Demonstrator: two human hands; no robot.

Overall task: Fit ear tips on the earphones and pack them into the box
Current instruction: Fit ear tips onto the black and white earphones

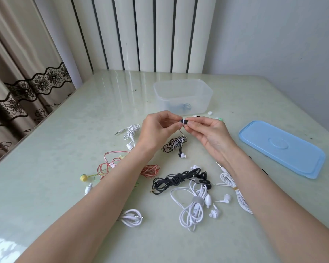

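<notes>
Left hand point(158, 128) pinches the earbud point(181, 121), right hand point(207, 130) pinches the black ear tip point(185, 122); pushed crooked, the tip could pop off onto the desk point(65, 130).

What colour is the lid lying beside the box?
Light blue; the lid shows in the head view.

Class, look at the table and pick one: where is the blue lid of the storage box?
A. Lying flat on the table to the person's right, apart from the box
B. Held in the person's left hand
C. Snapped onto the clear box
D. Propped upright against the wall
A: the blue lid lies flat on the table at the right, well apart from the clear box, which stands open with no cover.
</notes>
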